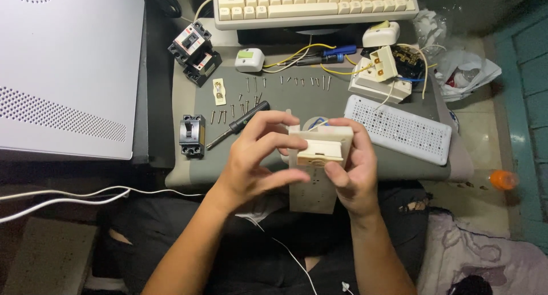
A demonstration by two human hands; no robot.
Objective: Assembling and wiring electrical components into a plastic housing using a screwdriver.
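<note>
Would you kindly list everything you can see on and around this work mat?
socket housing: one, cream, held in both hands
screwdriver: one, black, on mat left of hands
screws: many, silver, scattered mid-mat
breakers: three, black, mat's left side
perforated cover: one, white, right of hands
opened socket parts: several, cream, upper right
keyboard: one, cream, top
white panel: one, far left
left hand: on housing
right hand: on housing

keyboard (314, 3) | screwdriver (237, 124) | perforated white cover (399, 129) | black breaker (192, 135) | loose screws (285, 81)
</note>
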